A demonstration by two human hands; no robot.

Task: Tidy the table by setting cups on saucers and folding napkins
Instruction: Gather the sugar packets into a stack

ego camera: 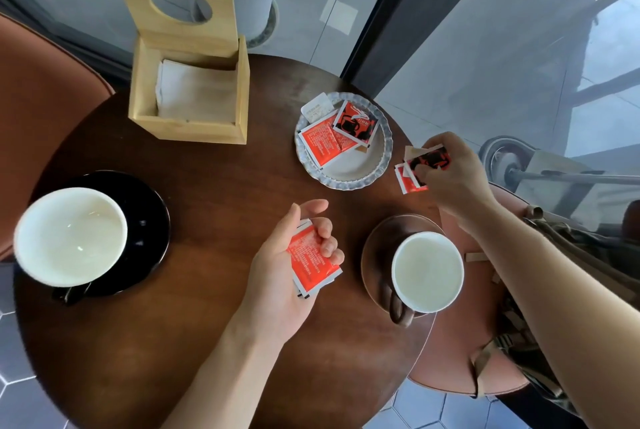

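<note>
While napkins (pixel 197 96) fill box (pixel 188 89), packets (pixel 334 135) on dish (pixel 349 172)

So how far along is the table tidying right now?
Done: the black cup sits on its black saucer, the brown cup on its brown saucer. In hand: red packets in the left hand and right hand. Left: napkins lie in the open wooden box.

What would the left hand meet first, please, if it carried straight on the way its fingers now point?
Probably the scalloped dish of red sachets: the left hand, holding sachets, points up and right toward it over bare table. Height is unclear, so it might pass above.
</note>
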